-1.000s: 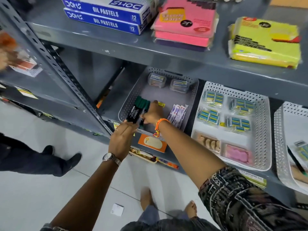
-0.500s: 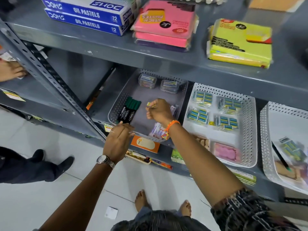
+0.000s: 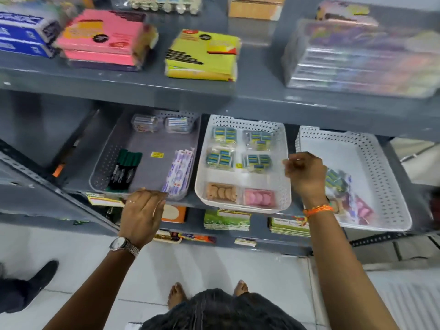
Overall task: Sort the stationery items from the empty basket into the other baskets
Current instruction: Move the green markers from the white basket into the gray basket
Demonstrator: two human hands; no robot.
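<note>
Your right hand (image 3: 306,173) is swinging, loosely curled and seemingly empty, toward the right basket (image 3: 385,167); your left hand (image 3: 142,211) keeps gripping the grey basket (image 3: 104,160).

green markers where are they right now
In the head view, the green markers lie at the left side of the grey basket, left of the yellow sticker, just beyond the left hand.

We were in a stationery shop. Grey metal shelves (image 3: 214,96) held wrapped packs of pink paper (image 3: 102,39) and yellow paper (image 3: 202,55), and blue boxes (image 3: 21,34). Baskets (image 3: 245,125) held small packets. A yellow price sticker (image 3: 157,155) sat in one. More goods lay on the low shelf (image 3: 226,220).
</note>
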